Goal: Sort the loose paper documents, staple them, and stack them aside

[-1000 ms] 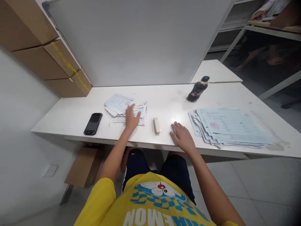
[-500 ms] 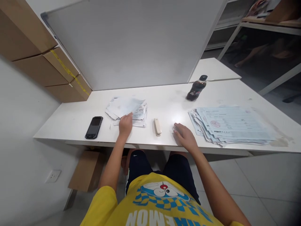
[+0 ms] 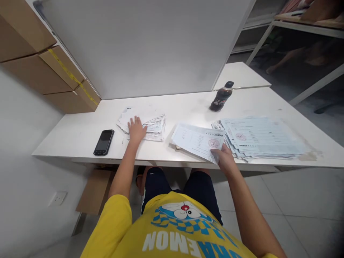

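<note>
My left hand [image 3: 137,130] lies with spread fingers on an untidy pile of white papers [image 3: 154,126] at the left of the white desk. Between thumb and fingers, my right hand [image 3: 225,157] grips a printed sheet [image 3: 197,138] with a red round stamp, held out over the desk's middle. Under this sheet a small part of the cream stapler shows; the rest is hidden. A stack of pale blue forms [image 3: 266,136] lies just right of my right hand.
A black phone [image 3: 104,142] lies left of the white papers. Behind the held sheet stands a dark soda bottle [image 3: 221,96]. A large whiteboard [image 3: 150,46] rises along the desk's back [image 3: 182,102]. Cardboard boxes [image 3: 61,71] are stacked at the far left. Part of a person shows under another table.
My right hand, which was resting on the desk without paper, now holds a sheet that covers most of the stapler. My left hand has moved slightly up-left and its fingers have spread.
</note>
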`<act>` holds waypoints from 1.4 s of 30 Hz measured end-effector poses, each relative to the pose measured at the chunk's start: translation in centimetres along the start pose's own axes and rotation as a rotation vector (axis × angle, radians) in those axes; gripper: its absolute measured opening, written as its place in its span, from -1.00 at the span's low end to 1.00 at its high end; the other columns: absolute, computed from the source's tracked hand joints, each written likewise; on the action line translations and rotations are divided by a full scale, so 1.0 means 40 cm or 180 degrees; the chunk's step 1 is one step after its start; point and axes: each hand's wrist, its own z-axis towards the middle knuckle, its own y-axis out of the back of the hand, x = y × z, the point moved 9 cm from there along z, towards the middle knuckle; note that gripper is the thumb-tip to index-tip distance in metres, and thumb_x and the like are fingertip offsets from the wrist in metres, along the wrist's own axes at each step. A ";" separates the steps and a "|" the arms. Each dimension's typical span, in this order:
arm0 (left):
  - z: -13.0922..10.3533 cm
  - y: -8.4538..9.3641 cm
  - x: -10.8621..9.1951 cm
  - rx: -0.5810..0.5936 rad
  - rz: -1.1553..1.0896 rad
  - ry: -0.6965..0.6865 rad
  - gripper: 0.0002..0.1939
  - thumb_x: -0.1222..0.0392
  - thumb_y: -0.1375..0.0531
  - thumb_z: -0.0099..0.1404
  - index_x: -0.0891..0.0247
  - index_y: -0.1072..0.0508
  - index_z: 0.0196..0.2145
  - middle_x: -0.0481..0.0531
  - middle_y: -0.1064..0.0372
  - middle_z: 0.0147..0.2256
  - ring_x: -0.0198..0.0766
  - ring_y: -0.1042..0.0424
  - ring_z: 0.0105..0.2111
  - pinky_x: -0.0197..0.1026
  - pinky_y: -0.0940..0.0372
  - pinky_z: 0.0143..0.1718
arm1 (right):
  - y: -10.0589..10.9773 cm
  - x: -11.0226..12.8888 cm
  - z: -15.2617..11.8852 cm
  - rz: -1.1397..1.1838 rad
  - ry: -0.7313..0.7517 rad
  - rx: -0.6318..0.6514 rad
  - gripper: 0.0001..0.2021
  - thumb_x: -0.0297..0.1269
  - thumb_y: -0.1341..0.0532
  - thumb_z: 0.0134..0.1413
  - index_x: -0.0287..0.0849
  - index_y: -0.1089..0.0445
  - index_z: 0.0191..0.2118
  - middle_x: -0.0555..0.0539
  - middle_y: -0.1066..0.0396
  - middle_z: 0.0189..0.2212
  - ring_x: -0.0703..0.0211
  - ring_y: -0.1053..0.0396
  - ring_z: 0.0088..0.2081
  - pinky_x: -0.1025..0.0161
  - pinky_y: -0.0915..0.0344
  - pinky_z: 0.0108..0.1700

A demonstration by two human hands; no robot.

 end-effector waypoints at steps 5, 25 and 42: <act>-0.025 -0.030 0.117 -0.0034 0.0119 0.0008 -0.46 0.13 0.10 0.42 0.55 -0.28 0.19 0.43 -0.17 0.23 0.17 -0.08 0.30 0.26 0.08 0.28 | -0.022 0.026 -0.012 -0.0208 0.0025 0.0194 -0.57 -0.25 -0.22 -0.28 -0.12 -0.41 -0.14 -0.08 -0.55 -0.20 -0.14 -0.45 -0.10 -0.04 -0.36 -0.02; -0.414 -0.022 -0.329 -0.0213 -0.1312 -0.3033 -0.68 0.34 0.03 0.44 0.24 -0.46 0.00 0.19 -0.47 0.03 -0.14 -0.34 0.16 0.13 -0.21 0.24 | -0.036 0.067 -0.041 0.0004 0.0217 0.0397 -0.47 0.20 -0.12 0.10 -0.05 -0.42 0.03 -0.06 -0.51 -0.05 -0.05 -0.36 0.13 -0.03 -0.28 0.19; -0.336 -0.088 -0.220 0.0226 -0.3910 0.0356 -0.69 -0.03 -0.20 0.28 0.23 -0.59 -0.23 0.05 -0.58 -0.23 -0.11 -0.53 -0.12 -0.08 -0.43 -0.06 | -0.070 0.088 -0.067 0.0202 0.0056 0.0684 -0.57 0.10 -0.32 -0.08 -0.05 -0.41 -0.14 -0.06 -0.55 -0.22 -0.03 -0.48 -0.12 0.04 -0.42 -0.04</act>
